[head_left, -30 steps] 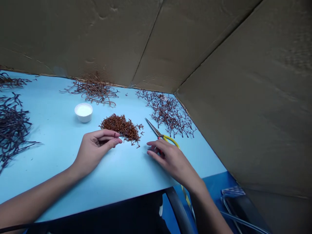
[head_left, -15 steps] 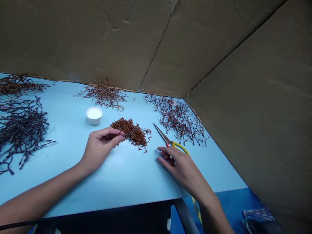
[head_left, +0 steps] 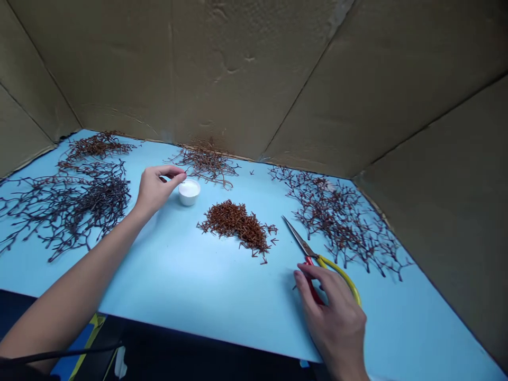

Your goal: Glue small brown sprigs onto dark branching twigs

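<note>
My left hand [head_left: 161, 188] is closed in a pinch on a tiny dark twig piece [head_left: 186, 171], beside the rim of a small white cup [head_left: 189, 191] with white contents. My right hand [head_left: 331, 304] rests near the front of the table over the handles of a pair of scissors [head_left: 301, 241], one handle red, one yellow. Its thumb and forefinger are pressed together, and a dark twig bit [head_left: 294, 288] pokes out by the thumb. Between the hands lies a heap of short reddish-brown forked pieces [head_left: 234, 222].
Dark branching twigs [head_left: 95, 203] spread over the left, with a browner bunch [head_left: 99, 145] behind. Thin brown stems [head_left: 208, 163] lie at the back by the cardboard wall [head_left: 238, 79]. More branched twigs [head_left: 341, 217] cover the right. A black cable [head_left: 59, 353] crosses my left forearm.
My left hand has moved from the brown heap to the white cup. The view has swung left. My right hand stays by the scissors, its thumb and forefinger now closer together.
</note>
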Demonstrator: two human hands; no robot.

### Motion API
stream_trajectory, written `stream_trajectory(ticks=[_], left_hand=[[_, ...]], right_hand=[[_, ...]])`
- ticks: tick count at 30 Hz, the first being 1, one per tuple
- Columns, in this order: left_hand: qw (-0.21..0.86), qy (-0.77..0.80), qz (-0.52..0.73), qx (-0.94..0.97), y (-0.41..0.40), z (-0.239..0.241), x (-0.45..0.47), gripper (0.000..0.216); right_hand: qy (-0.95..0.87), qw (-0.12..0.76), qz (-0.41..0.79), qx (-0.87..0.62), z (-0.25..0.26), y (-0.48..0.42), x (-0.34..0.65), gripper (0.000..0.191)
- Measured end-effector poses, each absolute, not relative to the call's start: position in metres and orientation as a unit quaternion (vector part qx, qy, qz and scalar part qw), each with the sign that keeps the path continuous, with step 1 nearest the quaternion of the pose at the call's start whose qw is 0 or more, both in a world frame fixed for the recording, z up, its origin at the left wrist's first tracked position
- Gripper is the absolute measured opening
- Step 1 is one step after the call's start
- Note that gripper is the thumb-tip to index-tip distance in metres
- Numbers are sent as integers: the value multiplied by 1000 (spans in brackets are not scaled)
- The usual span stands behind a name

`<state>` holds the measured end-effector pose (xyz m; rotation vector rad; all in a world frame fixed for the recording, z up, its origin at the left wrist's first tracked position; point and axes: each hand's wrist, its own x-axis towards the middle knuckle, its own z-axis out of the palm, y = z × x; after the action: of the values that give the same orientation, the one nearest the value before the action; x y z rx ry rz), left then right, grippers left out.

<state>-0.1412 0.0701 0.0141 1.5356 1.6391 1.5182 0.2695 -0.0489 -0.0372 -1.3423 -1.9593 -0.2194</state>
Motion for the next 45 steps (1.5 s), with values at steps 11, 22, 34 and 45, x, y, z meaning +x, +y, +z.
stream_trajectory(ticks=[11, 22, 34, 45], left_hand=[[209, 611, 529, 550, 78, -3, -147, 18], [208, 594, 541, 558, 93, -9, -139, 17], [201, 594, 526, 575, 113, -1, -133, 6], [198, 589, 544, 564, 117, -3, -124, 8]], right_hand=[[-770, 368, -92, -513, -35, -50, 265, 10], [-772, 380, -95, -501, -35, -46, 264, 10], [-768, 389, -82, -502, -35, -46, 266, 9], [-762, 399, -73, -504, -35, -48, 267, 9]])
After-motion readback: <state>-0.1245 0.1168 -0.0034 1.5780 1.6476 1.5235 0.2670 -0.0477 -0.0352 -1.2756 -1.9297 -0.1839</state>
